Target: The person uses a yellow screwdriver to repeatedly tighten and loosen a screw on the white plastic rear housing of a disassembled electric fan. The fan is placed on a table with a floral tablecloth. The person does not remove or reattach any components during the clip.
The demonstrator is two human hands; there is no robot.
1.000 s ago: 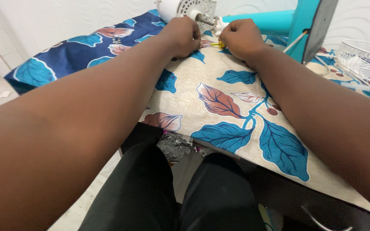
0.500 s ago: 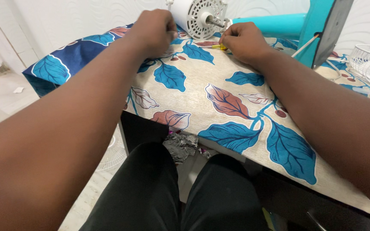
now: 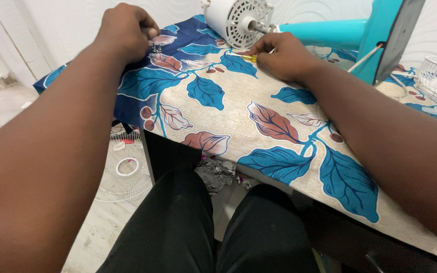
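— Our left hand (image 3: 125,31) pinches small metal screws (image 3: 156,48) near the leaf-print tablecloth's (image 3: 238,126) edge; they could roll off.

— Our right hand (image 3: 287,55) grips the yellow-handled screwdriver (image 3: 250,58) beside the white fan motor (image 3: 236,20); a slip could jab us.

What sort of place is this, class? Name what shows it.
Probably a home fan-repair spot: a bare fan motor on a leaf-print tablecloth, a teal fan stand, and a wire guard on the floor.

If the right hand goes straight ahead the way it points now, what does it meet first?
Probably the white fan motor housing: the right hand, holding a small yellow tool, points toward it, though depth is unclear.
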